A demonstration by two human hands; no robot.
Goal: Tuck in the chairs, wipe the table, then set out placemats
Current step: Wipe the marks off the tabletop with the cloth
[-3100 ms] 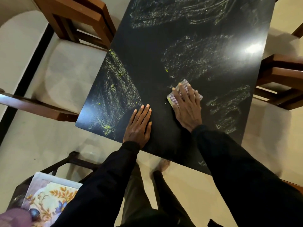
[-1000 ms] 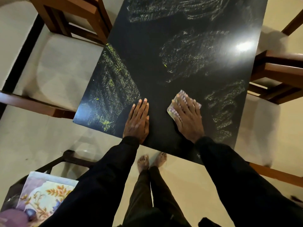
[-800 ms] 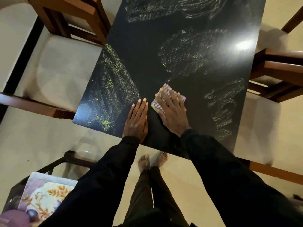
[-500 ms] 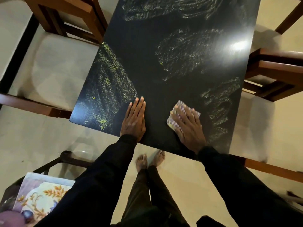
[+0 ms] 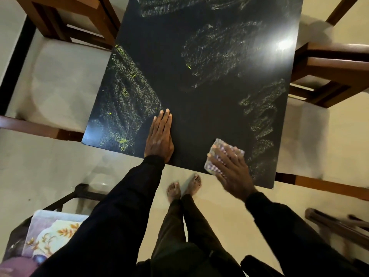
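The black table (image 5: 191,47) carries several patches of yellowish chalky smear. My left hand (image 5: 160,137) lies flat on the top near the front edge, fingers straight and together. My right hand (image 5: 229,169) presses a small checked cloth (image 5: 214,154) flat against the table right at the front edge, fingers spread over it; the hand is motion-blurred. A stack of floral placemats (image 5: 50,234) sits on a dark stand at the lower left, partly hidden by my left sleeve.
Wooden chairs with pale seats flank the table: one at the left (image 5: 56,80), one at the right (image 5: 331,74). Another chair's wooden rail (image 5: 323,185) shows at the table's front right corner. My bare feet (image 5: 184,188) stand just before the table edge.
My right hand has swept the cloth back and forth, then slid it toward me and to the right, down to the front edge. The left hand stayed flat in place.
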